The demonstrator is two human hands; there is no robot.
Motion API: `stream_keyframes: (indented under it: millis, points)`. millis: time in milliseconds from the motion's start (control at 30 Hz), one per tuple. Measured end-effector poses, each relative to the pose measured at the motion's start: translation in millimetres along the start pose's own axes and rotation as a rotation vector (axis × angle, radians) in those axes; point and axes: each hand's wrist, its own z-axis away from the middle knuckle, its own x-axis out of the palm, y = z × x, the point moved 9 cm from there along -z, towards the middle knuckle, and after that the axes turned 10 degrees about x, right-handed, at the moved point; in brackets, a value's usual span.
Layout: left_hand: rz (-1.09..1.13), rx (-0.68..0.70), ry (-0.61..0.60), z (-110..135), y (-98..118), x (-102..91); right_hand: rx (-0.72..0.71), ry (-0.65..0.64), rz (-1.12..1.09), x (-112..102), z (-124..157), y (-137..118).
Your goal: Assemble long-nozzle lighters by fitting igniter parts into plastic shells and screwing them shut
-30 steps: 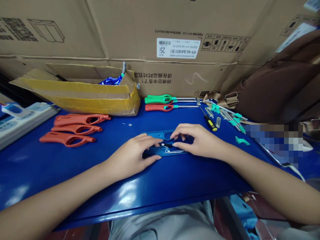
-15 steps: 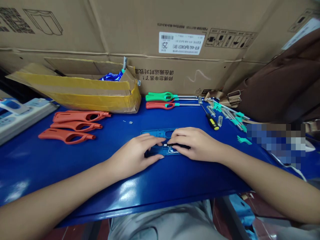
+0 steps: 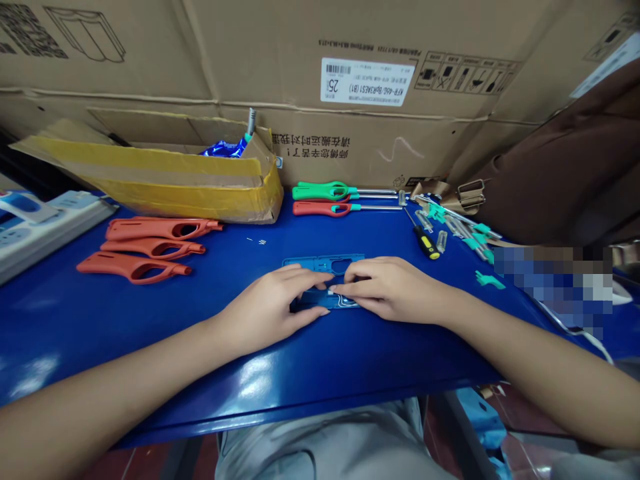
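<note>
A blue lighter shell half [image 3: 313, 298] lies in front of me on the table, with thin white wire [image 3: 344, 300] looped inside it. My left hand [image 3: 273, 300] grips its left end, thumb along the near edge and fingers on the far side. From the right, my right hand [image 3: 387, 287] reaches over the shell with bent fingers; its index fingertip touches a small white piece at the end of the wire. Whatever sits under the palm and thumb is hidden. Just beyond lies a second blue shell half [image 3: 320, 264] with a handle loop.
Orange lighter bodies [image 3: 145, 267] lie at left beside a power strip [image 3: 50, 223] and a taped carton [image 3: 200, 193]. Finished-looking green [image 3: 320, 191] and red lighters [image 3: 323, 209] lie at the back. A screwdriver [image 3: 427, 243], clear tanks and turquoise parts [image 3: 490, 280] lie right.
My right index finger has stretched left onto the small white piece. The black thing seen under the right fingers is now out of sight. My left hand keeps its grip.
</note>
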Motion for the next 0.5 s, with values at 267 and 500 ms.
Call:
stream_keyframes:
  millis: [267, 500]
  points:
    - [-0.005, 0.047, -0.015, -1, 4, 0.2, 0.159, 0.035, -0.287, -29, 5, 19]
    - [-0.019, 0.074, -0.044, -1, 5, 2.0, 0.214, -0.187, -0.292, -22, 12, 22]
